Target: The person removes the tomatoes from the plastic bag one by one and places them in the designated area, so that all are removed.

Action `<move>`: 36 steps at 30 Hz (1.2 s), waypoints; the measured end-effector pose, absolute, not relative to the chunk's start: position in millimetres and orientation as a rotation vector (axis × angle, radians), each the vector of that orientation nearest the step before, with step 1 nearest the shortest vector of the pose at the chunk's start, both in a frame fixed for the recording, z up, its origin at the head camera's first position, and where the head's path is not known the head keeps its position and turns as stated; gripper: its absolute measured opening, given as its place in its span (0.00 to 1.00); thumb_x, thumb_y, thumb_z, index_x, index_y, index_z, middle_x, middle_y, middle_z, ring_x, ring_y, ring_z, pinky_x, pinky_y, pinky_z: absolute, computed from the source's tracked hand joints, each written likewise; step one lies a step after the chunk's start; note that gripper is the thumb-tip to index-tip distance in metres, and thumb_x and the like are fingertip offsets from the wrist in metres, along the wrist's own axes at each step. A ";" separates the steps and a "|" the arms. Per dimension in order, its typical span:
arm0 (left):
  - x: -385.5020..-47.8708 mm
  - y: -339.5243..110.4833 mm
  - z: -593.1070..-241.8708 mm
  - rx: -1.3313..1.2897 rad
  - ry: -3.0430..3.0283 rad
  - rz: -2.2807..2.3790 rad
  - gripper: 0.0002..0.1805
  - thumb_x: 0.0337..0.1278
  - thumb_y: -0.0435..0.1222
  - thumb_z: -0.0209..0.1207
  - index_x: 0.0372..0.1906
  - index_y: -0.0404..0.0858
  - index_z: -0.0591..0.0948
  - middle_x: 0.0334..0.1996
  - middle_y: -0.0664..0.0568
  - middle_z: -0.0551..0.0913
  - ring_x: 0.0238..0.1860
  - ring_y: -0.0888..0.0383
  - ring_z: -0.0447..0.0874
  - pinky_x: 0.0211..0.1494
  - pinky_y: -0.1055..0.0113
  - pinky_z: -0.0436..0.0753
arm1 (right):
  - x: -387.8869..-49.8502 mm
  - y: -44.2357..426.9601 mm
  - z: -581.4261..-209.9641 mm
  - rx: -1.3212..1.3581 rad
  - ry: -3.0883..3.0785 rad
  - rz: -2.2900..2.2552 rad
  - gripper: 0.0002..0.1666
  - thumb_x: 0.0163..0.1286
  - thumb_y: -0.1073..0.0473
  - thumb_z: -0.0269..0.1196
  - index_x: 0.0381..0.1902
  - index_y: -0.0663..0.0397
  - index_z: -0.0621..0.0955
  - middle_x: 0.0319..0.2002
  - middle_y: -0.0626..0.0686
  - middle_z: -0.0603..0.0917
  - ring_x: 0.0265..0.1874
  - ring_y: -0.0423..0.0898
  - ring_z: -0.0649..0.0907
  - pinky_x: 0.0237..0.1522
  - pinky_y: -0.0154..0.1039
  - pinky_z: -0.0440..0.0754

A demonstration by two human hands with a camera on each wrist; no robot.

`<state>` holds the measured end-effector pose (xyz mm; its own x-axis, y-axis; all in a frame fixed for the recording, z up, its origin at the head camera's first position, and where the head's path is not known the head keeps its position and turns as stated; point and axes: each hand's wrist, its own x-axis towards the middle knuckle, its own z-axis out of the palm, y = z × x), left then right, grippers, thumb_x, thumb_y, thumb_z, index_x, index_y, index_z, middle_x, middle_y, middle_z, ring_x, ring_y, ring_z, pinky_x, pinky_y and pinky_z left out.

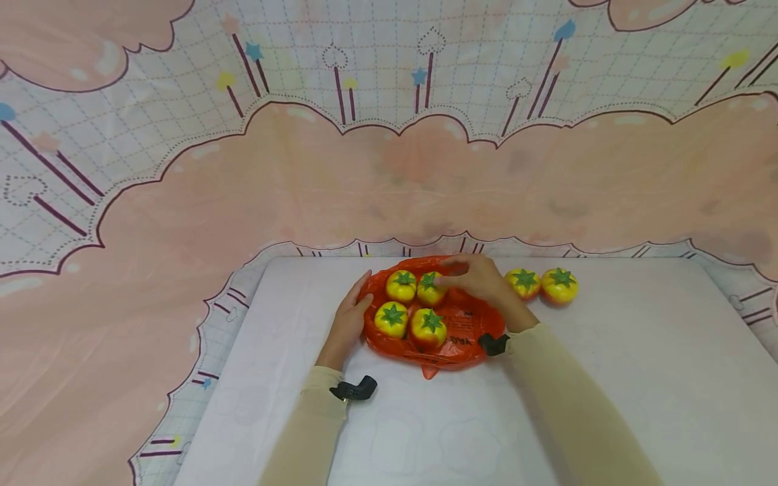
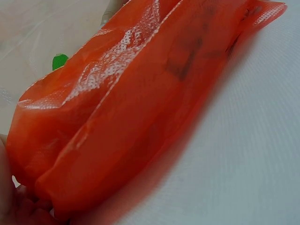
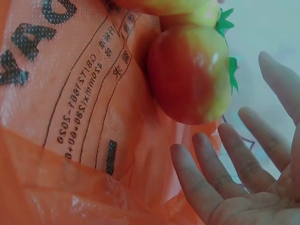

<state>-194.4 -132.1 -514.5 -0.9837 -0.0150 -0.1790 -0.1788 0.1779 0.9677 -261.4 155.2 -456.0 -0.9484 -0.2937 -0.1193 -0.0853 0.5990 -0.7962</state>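
Observation:
A red plastic bag (image 1: 462,331) lies with its mouth spread wide, dark print showing inside. Several yellow-and-red round fruits with green star-shaped tops, one of them a front fruit (image 1: 428,329), sit in its left half. At the bag's left side my left hand (image 1: 351,312) holds the rim, thumb over the edge; the left wrist view shows the bag's wall (image 2: 126,112) close up. My right hand (image 1: 477,275) is over the back right of the bag, beside the back right fruit (image 1: 430,289). In the right wrist view its fingers are spread, apart from the nearest fruit (image 3: 190,75).
Two more such fruits, a left one (image 1: 523,283) and a right one (image 1: 559,286), stand on the white table (image 1: 632,378) beyond my right wrist. A patterned pink cloth (image 1: 365,182) hangs behind the table.

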 end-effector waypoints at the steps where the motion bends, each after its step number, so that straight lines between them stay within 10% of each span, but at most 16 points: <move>1: -194.5 -132.0 -514.6 -0.191 2.308 1.928 0.28 0.79 0.46 0.48 0.78 0.66 0.62 0.79 0.65 0.60 0.83 0.54 0.50 0.83 0.45 0.55 | -261.0 154.7 -456.0 -0.311 2.589 -1.275 0.35 0.57 0.37 0.75 0.59 0.45 0.84 0.67 0.56 0.78 0.66 0.58 0.75 0.68 0.60 0.75; 36: -192.3 -130.6 -512.3 -0.204 2.338 1.899 0.28 0.78 0.47 0.48 0.78 0.66 0.62 0.79 0.65 0.60 0.82 0.55 0.51 0.81 0.45 0.59 | -259.4 150.5 -469.5 -0.314 2.593 -1.242 0.35 0.57 0.37 0.75 0.60 0.43 0.84 0.68 0.55 0.78 0.70 0.59 0.72 0.72 0.62 0.69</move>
